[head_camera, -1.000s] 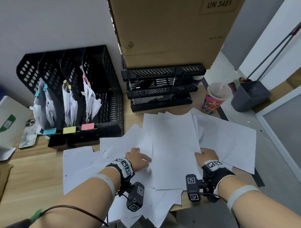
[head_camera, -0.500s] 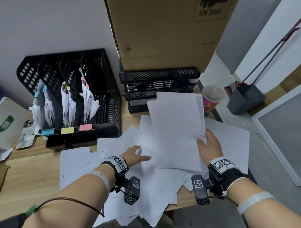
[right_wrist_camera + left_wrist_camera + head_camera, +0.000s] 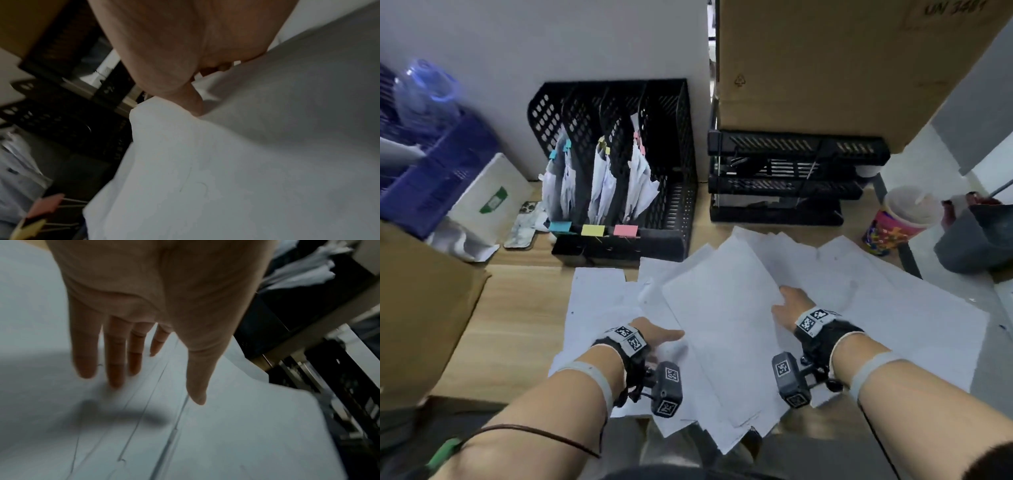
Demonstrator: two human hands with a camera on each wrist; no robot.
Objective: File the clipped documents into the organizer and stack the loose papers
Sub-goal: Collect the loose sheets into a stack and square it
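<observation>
Loose white papers (image 3: 876, 301) lie scattered over the wooden desk (image 3: 517, 308). My right hand (image 3: 787, 301) grips a sheaf of sheets (image 3: 722, 325) by its right edge, thumb on top (image 3: 193, 104), and holds it low over the pile. My left hand (image 3: 661, 337) lies flat at the sheaf's left edge with its fingers (image 3: 115, 356) straight over the papers (image 3: 205, 443). At the back stands the black mesh organizer (image 3: 674, 144). Three of its slots hold clipped documents (image 3: 602, 185) with cyan, yellow and pink clips.
Black stacked letter trays (image 3: 791, 178) stand right of the organizer under a big cardboard box (image 3: 842, 61). A colourful paper cup (image 3: 900, 219) and a grey bin (image 3: 976, 240) are at the right. At the left are another cardboard box (image 3: 421, 308), a blue crate (image 3: 431, 171) and a phone (image 3: 524, 222).
My right hand has brought the raised sheaf down and leftward over the pile. My left hand stays on the papers, now at the sheaf's edge. The head view has swung left.
</observation>
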